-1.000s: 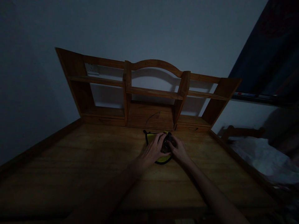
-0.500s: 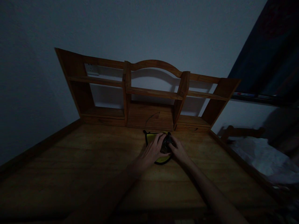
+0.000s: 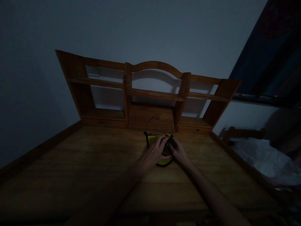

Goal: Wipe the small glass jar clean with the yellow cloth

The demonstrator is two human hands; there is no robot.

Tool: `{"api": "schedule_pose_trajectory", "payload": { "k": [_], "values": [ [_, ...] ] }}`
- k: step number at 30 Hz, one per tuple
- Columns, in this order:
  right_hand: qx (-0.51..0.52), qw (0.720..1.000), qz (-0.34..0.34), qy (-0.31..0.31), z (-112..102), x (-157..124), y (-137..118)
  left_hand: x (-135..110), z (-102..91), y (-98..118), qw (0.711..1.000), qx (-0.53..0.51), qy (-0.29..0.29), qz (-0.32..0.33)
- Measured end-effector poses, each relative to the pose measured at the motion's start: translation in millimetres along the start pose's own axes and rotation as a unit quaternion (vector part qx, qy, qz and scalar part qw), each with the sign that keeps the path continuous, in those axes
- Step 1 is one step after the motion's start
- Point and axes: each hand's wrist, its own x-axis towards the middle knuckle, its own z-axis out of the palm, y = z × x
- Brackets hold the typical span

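A yellow cloth [image 3: 152, 139] with a black border lies on the wooden desktop, partly hidden under my hands. Over it sits a small, dark, glossy object [image 3: 167, 149], rounded and perhaps glass; the dim light hides its exact kind. My left hand [image 3: 156, 151] curves round its left side, thumb near the bottom and fingers over the top. From the right, my right hand [image 3: 180, 153] grips the same object with bent fingers. Both hands touch it, close together.
A wooden desk [image 3: 94, 163] spreads around my hands. At its back stands a wooden shelf unit [image 3: 155, 93] with small drawers, against a pale wall [image 3: 150, 31]. A whitish bundle [image 3: 263, 155] lies beyond the right edge, below a dark curtain [image 3: 263, 62].
The right fingers have shifted slightly on the dark object, which seems tilted or turned a little. The left hand has barely moved, and the cloth stays in about the same place.
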Motion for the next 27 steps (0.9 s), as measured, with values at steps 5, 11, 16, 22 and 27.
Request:
{"api": "schedule_pose_trajectory", "payload": {
  "k": [5,11,16,22,27],
  "values": [
    [-0.038,0.999,-0.001,0.010,-4.3,-1.8,-5.1,1.1,-2.4,2.1,1.000,0.004,-0.004,0.001],
    [-0.091,0.996,-0.025,-0.002,-9.5,-4.6,-9.1,1.2,-3.9,3.9,1.000,-0.014,0.003,-0.006],
    [-0.114,0.993,-0.017,0.005,-7.8,-4.5,-4.3,2.2,-4.5,4.9,0.999,-0.042,0.016,-0.019],
    [-0.044,0.997,0.018,0.066,-5.4,-1.8,-6.3,3.3,-1.3,2.9,0.995,-0.070,0.046,-0.053],
    [0.041,0.995,0.056,0.078,-4.8,0.8,-8.8,2.6,-0.4,2.4,0.995,-0.072,0.050,-0.050]
  ]
}}
